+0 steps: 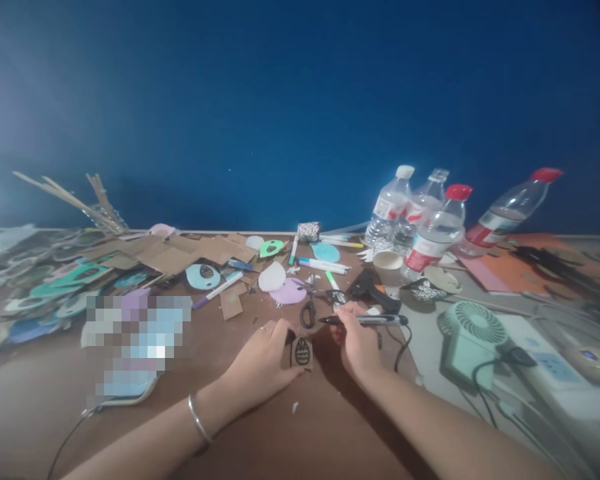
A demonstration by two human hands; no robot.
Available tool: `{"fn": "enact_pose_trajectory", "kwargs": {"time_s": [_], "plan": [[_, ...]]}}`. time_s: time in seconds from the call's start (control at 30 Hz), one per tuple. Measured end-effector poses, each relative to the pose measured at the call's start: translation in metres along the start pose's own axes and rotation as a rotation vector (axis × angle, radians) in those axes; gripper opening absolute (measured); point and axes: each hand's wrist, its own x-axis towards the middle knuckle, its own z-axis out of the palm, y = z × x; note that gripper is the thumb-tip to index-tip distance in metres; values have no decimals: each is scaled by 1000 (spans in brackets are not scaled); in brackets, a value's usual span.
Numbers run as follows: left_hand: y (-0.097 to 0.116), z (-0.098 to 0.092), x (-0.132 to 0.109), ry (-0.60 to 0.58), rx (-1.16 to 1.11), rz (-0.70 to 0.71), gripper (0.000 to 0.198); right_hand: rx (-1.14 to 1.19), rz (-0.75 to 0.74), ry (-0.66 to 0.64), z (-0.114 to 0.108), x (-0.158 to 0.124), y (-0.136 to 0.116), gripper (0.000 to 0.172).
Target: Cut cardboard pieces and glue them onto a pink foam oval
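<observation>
My left hand (pixel 263 357) is closed on a small cardboard piece (pixel 302 353) that bears a black oval drawing with bands across it. A short black object (pixel 291 337), perhaps a pen cap, shows by its fingertips. In my right hand (pixel 357 343) a black and grey marker (pixel 387 320) lies almost level, its dark tip pointing left, above the cardboard and apart from it. Just beyond the hands rest dark-handled scissors (pixel 308 315). A black glue gun (pixel 373 291) lies behind the right hand.
Coloured paper cutouts (pixel 287 291), markers (pixel 217 290) and cardboard scraps (pixel 180 253) litter the brown table (pixel 260 433). Several plastic bottles (pixel 433 237) stand back right. A green fan (pixel 473 337) and cables lie right. At left is a blurred-out phone (pixel 145 360) with a cord.
</observation>
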Motion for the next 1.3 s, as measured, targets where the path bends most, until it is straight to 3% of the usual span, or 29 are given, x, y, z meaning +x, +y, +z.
{"fn": "enact_pose_trajectory", "kwargs": {"time_s": [0.1, 0.23, 0.33, 0.43, 0.53, 0.73, 0.93, 1.1, 1.3], "plan": [[-2, -1, -3, 123, -12, 138, 31, -26, -21, -117, 1, -1, -2, 33], [-5, -1, -8, 299, -96, 363, 28, -73, 50, -405, 4, -5, -6, 22], [-10, 2, -9, 391, -161, 404, 34, 50, 40, -675, 5, -8, -5, 34], [-16, 5, -7, 407, -237, 359, 41, 117, -83, -810, 5, -13, -2, 52], [-18, 6, -6, 384, -318, 278, 44, 32, -214, -794, 4, -18, 0, 58], [-17, 4, -4, 253, -364, 177, 39, -235, -380, -696, -3, -22, 3, 48], [-24, -4, -1, 110, -325, 253, 39, -765, -674, -632, -6, -20, -5, 53], [-30, -1, 2, 108, -264, 163, 40, -1091, -662, -703, 0, -19, -13, 40], [-25, 2, 8, 47, -190, 159, 31, -1111, -573, -736, 2, -17, -15, 36]]}}
